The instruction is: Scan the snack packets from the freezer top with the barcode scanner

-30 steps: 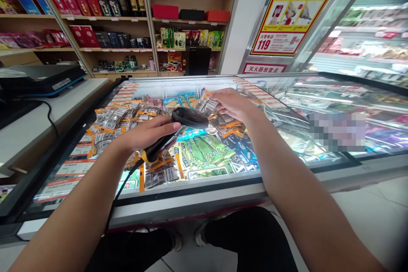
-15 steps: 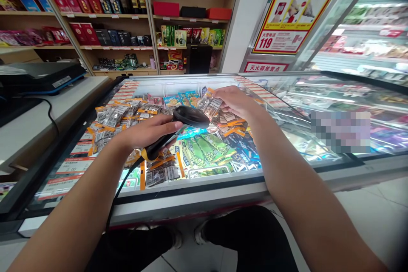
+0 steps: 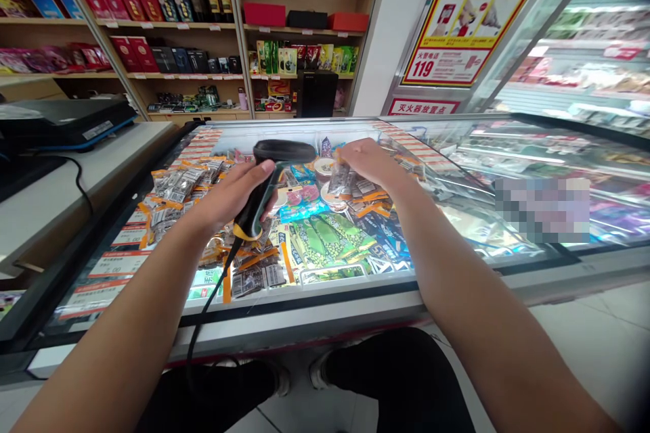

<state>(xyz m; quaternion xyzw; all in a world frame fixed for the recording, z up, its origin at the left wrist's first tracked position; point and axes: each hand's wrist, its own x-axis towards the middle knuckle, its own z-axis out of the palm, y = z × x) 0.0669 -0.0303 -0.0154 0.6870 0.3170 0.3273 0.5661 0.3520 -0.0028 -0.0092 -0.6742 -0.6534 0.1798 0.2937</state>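
The left hand holds a black handheld scanner. Its fingers are clamped around the handle, with the thumb along the near side; the far fingers are largely hidden behind the grip. The scanner stands tilted, head uppermost and extending to the right, toward the other hand. A yellow collar marks the foot of the handle, from which a black cable runs down across the front rim.

The right hand is bent at the wrist, its fingers pinched on the upper edge of a clear packet with dark contents and orange trim. The fingertips themselves are partly obscured. The packet hangs below the hand, to the right of the scanner head and apart from it. Whether its lower end touches the goods beneath cannot be determined.

Both hands are over a display case with a pale front rim. Inside, orange-trimmed packets lie heaped at left. Green packets lie at the front centre, with dark blue packets just to their right. A light blue packet lies behind the green ones, and white round lids show near the held packet.

At left, a desk bears a black device with a blue edge. Stocked shelves stand beyond the case, and a red-and-yellow poster hangs to their right.
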